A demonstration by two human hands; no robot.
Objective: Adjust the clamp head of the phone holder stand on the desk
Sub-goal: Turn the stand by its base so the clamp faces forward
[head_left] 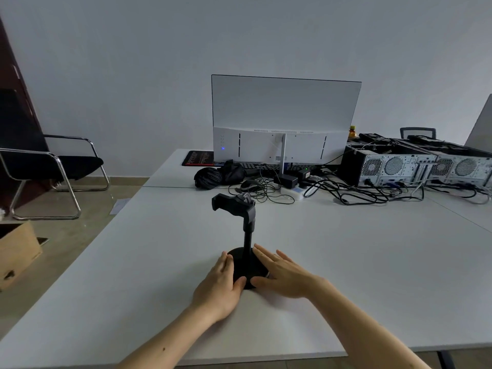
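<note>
Both hands, left (222,284) and right (282,275), are lying open and flat, flanking the stand's base (246,267) on the near surface (372,262); clamp head (234,205) is sitting untouched atop the pole, adjustment apparently pending.

Brightness: dim and flat, cool grey cast over wall (133,62) and desk (372,262).
Light source: soft and diffuse, no lamp or window in view.
Shadows: faint, blurred patch on the desk just under the right hand (282,275); darker pool beneath the chair (53,166) left of the monitor (286,102).
Glare: weak sheen on the floor (80,209) left of the desk.
Sharpness: slightly soft overall; cables (359,193) right of the monitor smeared.
Distortion: wide-angle bending, desk edges splayed, door frame (16,83) far left of the monitor leaning.
</note>
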